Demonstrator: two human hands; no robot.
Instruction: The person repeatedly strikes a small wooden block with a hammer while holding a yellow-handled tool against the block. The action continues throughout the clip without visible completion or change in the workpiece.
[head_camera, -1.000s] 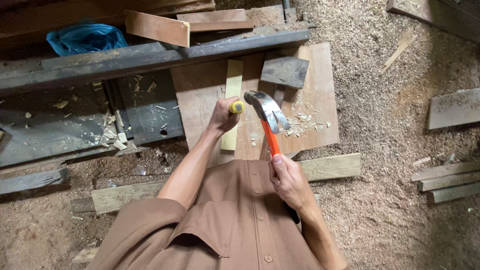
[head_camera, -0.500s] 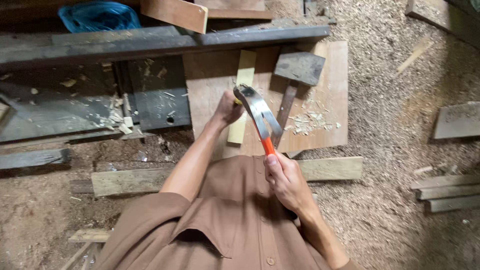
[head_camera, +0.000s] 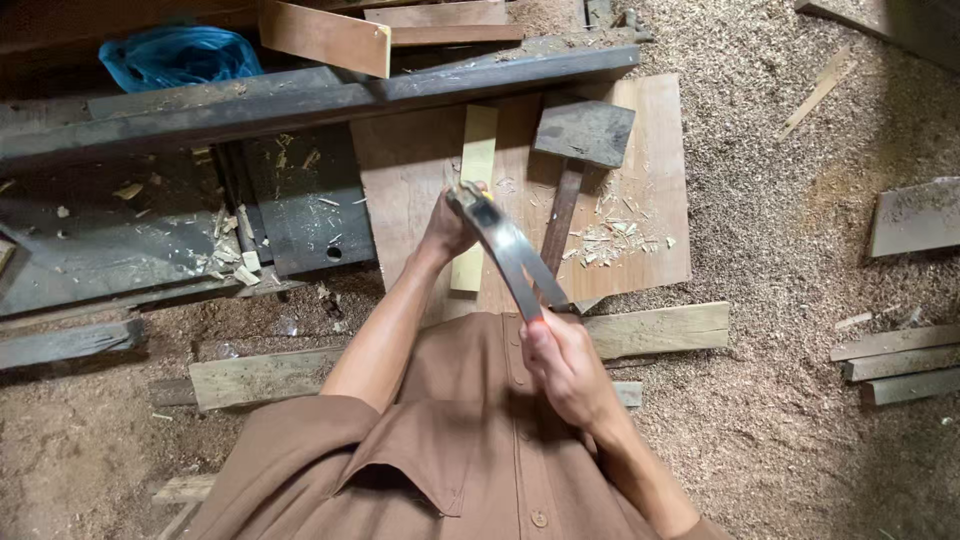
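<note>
R hand (head_camera: 565, 365) grips the hammer (head_camera: 505, 245) raised mid-swing, L hand (head_camera: 447, 228) clamped on a chisel (head_camera: 470, 190) over the pale strip (head_camera: 474, 190); next strike prob. needs square aim.

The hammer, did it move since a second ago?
Yes. The hammer in the right hand swung down until its head meets the yellow-topped tool in the left hand. Both hands kept their grip. The pale wood strip and the hatchet stayed on the board.
</note>
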